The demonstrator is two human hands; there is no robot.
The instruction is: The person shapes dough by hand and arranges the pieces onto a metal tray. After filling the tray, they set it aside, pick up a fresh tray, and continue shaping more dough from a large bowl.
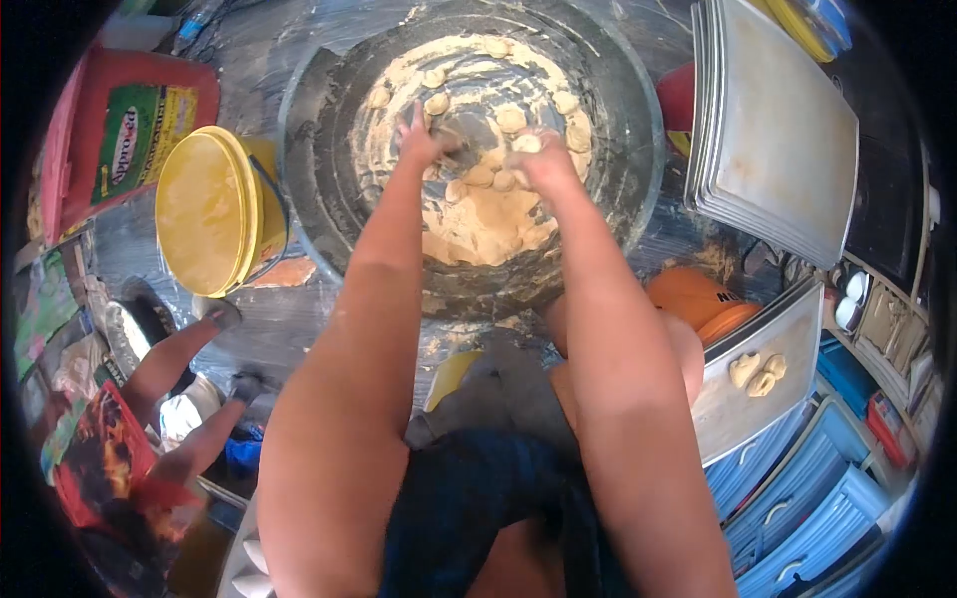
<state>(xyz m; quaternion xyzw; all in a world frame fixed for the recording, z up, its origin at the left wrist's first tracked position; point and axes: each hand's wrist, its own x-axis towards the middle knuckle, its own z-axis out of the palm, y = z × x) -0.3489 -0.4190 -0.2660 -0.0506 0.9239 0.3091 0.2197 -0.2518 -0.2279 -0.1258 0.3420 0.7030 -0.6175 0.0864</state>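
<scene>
A wide dark basin [319, 130] holds a layer of tan crumbly powder [488, 224] and several lumps of dough [511, 119]. Over its middle, my left hand [424, 148] is partly smeared by motion; one finger points up and the fingers look apart, with no dough seen in them. To its right, my right hand [550, 164] has its fingers curled around a pale piece of dough [526, 145]. More dough lumps [480, 176] lie in the powder between and just below the hands.
A yellow lidded bucket [204, 211] and a red box [130, 130] stand left. Stacked metal trays [778, 120] lean at upper right. A lower tray [718, 409] bears dough pieces [763, 374] near blue crates [797, 498]. Another person's legs [174, 364] are at lower left.
</scene>
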